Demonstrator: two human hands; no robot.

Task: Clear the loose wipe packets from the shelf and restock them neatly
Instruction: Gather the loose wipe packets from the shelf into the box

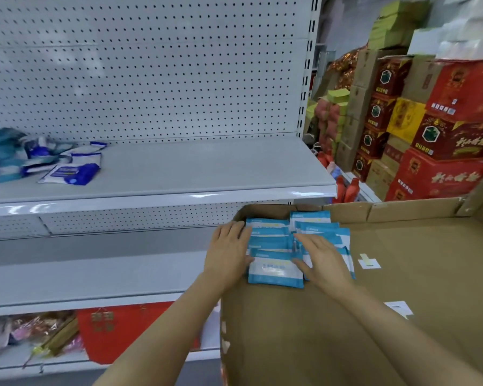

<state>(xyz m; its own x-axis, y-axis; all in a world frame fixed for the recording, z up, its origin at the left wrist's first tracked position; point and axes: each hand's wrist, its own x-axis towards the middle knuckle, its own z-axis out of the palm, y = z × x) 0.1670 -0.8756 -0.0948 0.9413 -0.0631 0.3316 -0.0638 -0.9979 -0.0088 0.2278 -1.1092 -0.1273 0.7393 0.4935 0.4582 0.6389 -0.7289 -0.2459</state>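
White pegboard shelf mostly bare, loose wipe packets heaped at its far left, stacked red cartons at right, cardboard box beside shelf edge, blue packet stack in its corner, flanked by left hand and right hand, fingers straight, nothing gripped.

Bright, even overhead light, shadows soft. Glare streaks on the shelf front lip. Wide-angle bend at edges: uprights bow. Left-side packets and the red cartons smeared, text unreadable.
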